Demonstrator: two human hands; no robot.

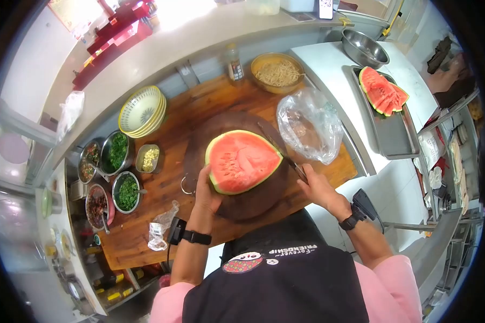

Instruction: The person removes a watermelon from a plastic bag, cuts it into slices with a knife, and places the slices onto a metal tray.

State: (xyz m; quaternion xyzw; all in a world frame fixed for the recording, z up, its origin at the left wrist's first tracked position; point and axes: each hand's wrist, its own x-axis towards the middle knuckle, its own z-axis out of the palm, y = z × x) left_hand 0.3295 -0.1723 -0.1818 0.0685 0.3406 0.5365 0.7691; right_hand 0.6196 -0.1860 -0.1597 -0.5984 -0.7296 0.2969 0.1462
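A large cut piece of watermelon (242,161), red flesh facing up, rests on a round dark cutting board (248,207) on the wooden table. At its lower left edge is my left hand (206,189), its fingers against the rind and partly hidden. My right hand (317,187) is closed round the handle of a knife (285,156). The dark blade points up and left, close beside the watermelon's right side; whether it touches the rind I cannot tell.
Bowls of chopped greens (126,192) and sauces stand left, near stacked bowls (141,112). A plastic bag (310,126), a noodle bowl (277,72) and a bottle (234,63) lie beyond the board. At right, a metal tray (390,140) holds watermelon slices (380,91).
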